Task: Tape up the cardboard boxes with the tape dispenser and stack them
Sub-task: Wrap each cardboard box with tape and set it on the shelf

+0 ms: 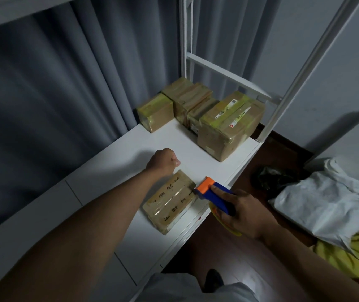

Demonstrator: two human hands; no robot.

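A flat cardboard box point(171, 201) with dark writing and clear tape on its top lies on the white desk point(113, 171) near the right edge. My right hand point(246, 214) grips the blue and orange tape dispenser point(212, 191), whose orange head touches the box's right side. My left hand point(163, 160) is curled into a fist just beyond the box's far end, holding nothing I can see. Several taped cardboard boxes stand at the desk's far corner: a small one point(155, 112), a middle pair point(192, 101) and a large one point(228, 125).
Grey curtains point(65, 83) hang behind the desk. A white metal frame point(228, 77) rises at the far right corner. On the dark floor to the right lie white bags point(326, 203), yellow cloth point(353, 253) and a dark object point(270, 177).
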